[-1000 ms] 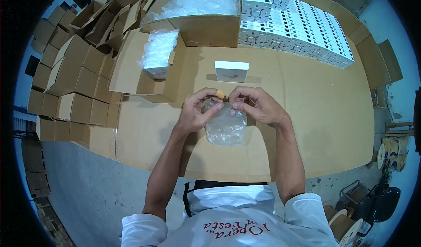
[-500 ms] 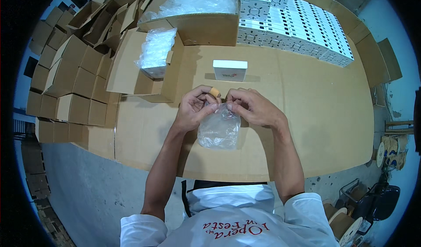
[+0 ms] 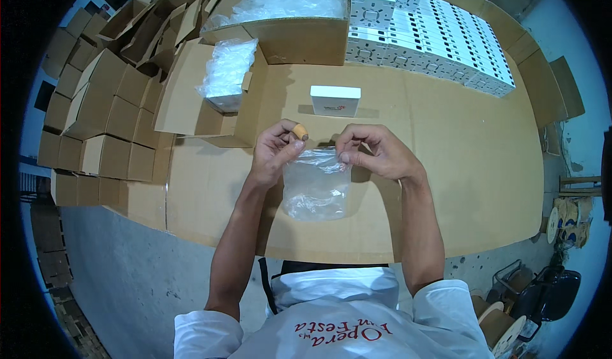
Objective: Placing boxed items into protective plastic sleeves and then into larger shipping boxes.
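Two hands open a clear plastic bag above the cardboard table.

The left hand (image 3: 275, 147) pinches one bag (image 3: 315, 183) corner and holds a small tan cork-like piece (image 3: 300, 131) at its fingertips; the right hand (image 3: 373, 152) pinches the other corner. The bag hangs between them. The piece could slip and drop beside the mouth, I think, because the thin film clings shut. A white box (image 3: 335, 100) lies just beyond the hands.

Head-worn fisheye, looking steeply down (close) at cardboard-covered table (image 3: 446, 187)
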